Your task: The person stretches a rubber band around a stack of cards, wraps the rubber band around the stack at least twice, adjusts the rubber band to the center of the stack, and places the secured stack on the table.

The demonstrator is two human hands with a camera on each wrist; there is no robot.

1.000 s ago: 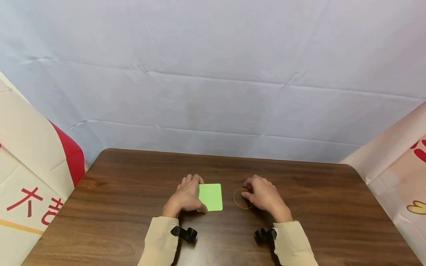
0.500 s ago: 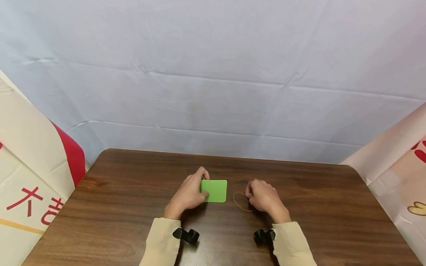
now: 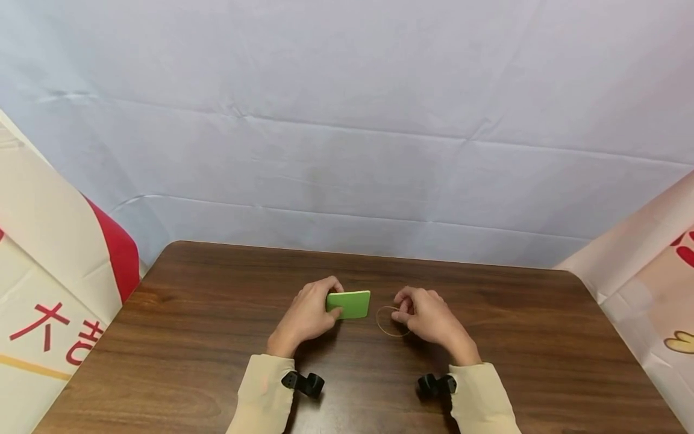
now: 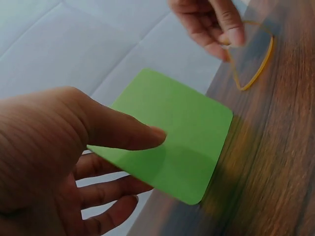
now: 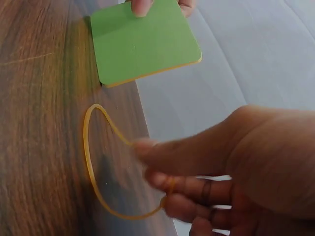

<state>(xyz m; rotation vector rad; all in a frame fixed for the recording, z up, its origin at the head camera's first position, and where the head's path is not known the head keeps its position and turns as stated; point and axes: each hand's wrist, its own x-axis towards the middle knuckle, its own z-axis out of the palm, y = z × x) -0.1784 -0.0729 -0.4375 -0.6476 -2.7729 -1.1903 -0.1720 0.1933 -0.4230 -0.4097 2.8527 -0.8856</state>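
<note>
My left hand (image 3: 308,310) holds a green square card (image 3: 349,305) with rounded corners, the thumb on its near face and the fingers behind. The card stands tilted up on edge; in the right wrist view a yellow-orange rim shows along one edge of the card (image 5: 142,44). To the right, my right hand (image 3: 432,316) pinches a thin yellow rubber band (image 3: 386,330) between thumb and fingers. In the left wrist view the loop of the rubber band (image 4: 267,60) hangs slack toward the table, apart from the card.
Both hands work over a brown wood-grain table (image 3: 217,337). Behind it hangs a pale cloth backdrop (image 3: 336,150). Printed banners flank the sides, one with red characters (image 3: 46,328) at left. A black wrist camera (image 3: 308,384) is strapped to each sleeve.
The left hand has tilted the green card from lying flat to nearly upright. The right hand's fingers have closed on the rubber band and shifted it slightly.
</note>
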